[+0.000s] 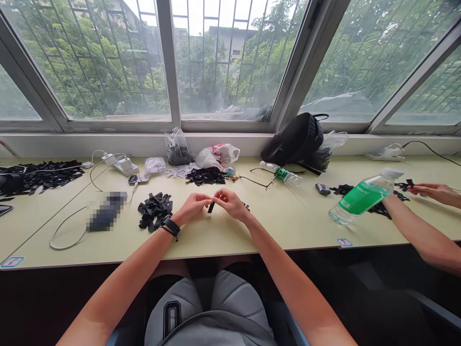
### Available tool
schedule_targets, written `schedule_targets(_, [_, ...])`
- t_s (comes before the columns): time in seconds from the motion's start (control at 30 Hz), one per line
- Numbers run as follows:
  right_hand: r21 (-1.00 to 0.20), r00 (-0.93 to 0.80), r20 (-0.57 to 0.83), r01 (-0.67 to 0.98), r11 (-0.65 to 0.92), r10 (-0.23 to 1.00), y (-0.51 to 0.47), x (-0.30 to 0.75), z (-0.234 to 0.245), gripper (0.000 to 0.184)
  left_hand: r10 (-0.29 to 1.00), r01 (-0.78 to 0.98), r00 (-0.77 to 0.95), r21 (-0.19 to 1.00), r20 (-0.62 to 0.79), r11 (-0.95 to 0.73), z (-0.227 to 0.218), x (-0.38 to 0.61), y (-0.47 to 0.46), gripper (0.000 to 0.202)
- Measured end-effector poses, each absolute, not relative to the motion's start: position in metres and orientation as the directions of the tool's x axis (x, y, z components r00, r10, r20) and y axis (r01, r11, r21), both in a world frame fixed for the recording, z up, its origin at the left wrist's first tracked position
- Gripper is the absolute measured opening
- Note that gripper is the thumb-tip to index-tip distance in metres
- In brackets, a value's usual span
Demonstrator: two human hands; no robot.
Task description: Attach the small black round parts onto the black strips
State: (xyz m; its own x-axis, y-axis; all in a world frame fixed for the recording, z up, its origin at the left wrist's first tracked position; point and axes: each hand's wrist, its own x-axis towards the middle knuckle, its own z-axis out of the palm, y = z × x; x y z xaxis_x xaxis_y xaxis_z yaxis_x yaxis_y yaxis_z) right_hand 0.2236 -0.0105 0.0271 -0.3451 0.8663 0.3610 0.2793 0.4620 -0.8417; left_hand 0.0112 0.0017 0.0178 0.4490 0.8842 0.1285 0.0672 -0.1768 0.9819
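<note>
Between the fingertips of the left hand [194, 206] and the right hand [232, 204] sits a short black strip [211, 208]. Both hands' fingers are pinched together at its upper end, its lower part hanging free over the pale surface [223, 238].

Just left of the fingers, beside a black watch [170, 227] on the left wrist, lies a pile of black pieces [154, 211]. Farther left is a dark object [107, 211] pixelated past reading. Straight beyond the fingers, a second black heap [206, 176] lies before a white plastic bag [219, 156] with red printing, illegible from here.

Beyond and right of them, a bottle on its side [283, 174] wears a green label with white marks too small to read. Well to the right, a white-capped bottle [363, 197] has a broad green label bearing a white, barcode-like block; its brand cannot be made out. Nearer the edge is a blue-bordered sticker [345, 242] with a red mark; another sticker [12, 262] is far left.

Below the fingers, grey shorts [239, 300] show an outlined "0" or "O". Far right, a co-worker's hand [437, 193] holds a black piece [408, 184].
</note>
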Motion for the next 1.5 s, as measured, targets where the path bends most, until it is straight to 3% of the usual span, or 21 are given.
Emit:
schedule_targets(0.43, [-0.763,-0.257,0.496,0.327,0.558,0.829,-0.016,0.215,0.032,0.041,0.887,0.068,0.433,0.975,0.162,-0.212,0.025,0.013,-0.001,0.052])
schedule_targets(0.7, [-0.737,-0.190,0.545,0.355,0.575,0.816,-0.018,0.215,0.032,0.030,0.889,0.076,0.417,0.968,0.187,-0.240,0.025,0.013,0.000,0.050])
schedule_targets(0.8, [-0.790,-0.108,0.497,0.356,0.500,0.861,-0.018,0.219,0.032,0.030,0.896,0.086,0.398,0.965,0.196,-0.249,0.025,0.013,0.000,0.048])
schedule_targets(0.97, [-0.845,-0.253,0.329,0.351,0.403,0.910,-0.018,0.219,0.032,0.040,0.897,0.069,0.360,0.952,0.257,-0.300,0.023,0.014,0.001,0.045])
schedule_targets(1.5, [-0.881,-0.241,0.339,0.258,0.397,0.909,-0.011,0.217,0.022,0.039,0.882,0.226,0.343,0.882,0.325,-0.413,0.018,0.016,0.000,0.043])
